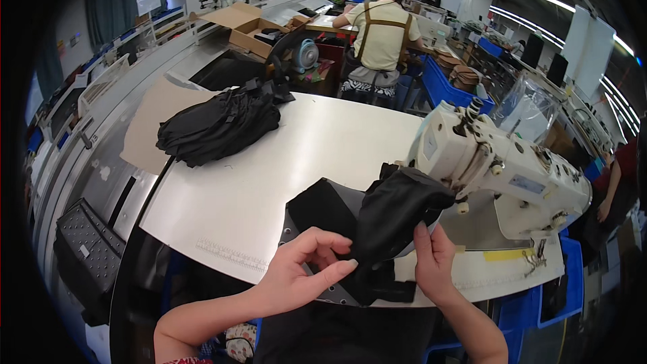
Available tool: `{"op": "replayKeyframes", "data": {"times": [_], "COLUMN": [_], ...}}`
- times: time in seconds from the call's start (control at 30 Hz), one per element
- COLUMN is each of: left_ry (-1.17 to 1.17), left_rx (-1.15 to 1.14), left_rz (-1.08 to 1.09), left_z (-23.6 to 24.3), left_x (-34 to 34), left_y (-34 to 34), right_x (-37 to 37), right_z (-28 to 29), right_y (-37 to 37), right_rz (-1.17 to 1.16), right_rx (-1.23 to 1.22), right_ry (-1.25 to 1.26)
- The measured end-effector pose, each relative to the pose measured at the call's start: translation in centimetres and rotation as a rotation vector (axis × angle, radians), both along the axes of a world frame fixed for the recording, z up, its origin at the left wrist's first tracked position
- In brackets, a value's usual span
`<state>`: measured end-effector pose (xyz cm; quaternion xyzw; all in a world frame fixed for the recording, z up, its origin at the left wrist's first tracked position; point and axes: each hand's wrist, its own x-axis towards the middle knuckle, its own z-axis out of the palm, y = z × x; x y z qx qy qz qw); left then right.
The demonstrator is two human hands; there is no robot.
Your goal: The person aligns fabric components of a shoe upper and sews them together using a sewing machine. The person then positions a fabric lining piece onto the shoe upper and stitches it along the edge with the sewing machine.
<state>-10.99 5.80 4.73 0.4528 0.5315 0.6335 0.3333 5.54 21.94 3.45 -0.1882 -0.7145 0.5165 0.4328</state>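
Observation:
A black fabric piece (pixel 394 212) with a folded, raised part lies in front of the sewing machine (pixel 492 168), its upper end close to the machine's needle side. Beneath it spreads a dark grey panel (pixel 293 219) with metal eyelets along its edge. My right hand (pixel 435 263) pinches the right edge of the black fabric piece between thumb and fingers. At the left side of the same fabric is my left hand (pixel 310 263), its fingers curled and its thumb apart from them, with nothing visible between. The machine's needle is hidden behind the fabric.
On the white sewing table (pixel 323 121), a heap of black fabric pieces (pixel 222 121) rests at the far left. A dark studded case (pixel 87 249) stands left of the table. Blue bins (pixel 569 283) sit at the lower right. Ahead, a person (pixel 384 34) sits near a small fan (pixel 306 55).

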Motion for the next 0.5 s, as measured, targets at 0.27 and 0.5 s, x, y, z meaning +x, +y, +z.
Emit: {"op": "replayKeyframes", "data": {"times": [0.27,0.5], "left_ry": [-0.048,-0.448], "left_rx": [-0.026,-0.002], "left_rz": [-0.067,-0.063], "left_z": [2.5,3.2], "left_x": [2.2,3.3], "left_y": [2.8,3.2], "right_x": [5.1,5.9], "right_z": [-0.4,0.0], "right_y": [-1.8,-2.8], "right_rz": [0.074,0.268], "right_rx": [0.522,0.017], "right_ry": [-0.147,0.182]}}
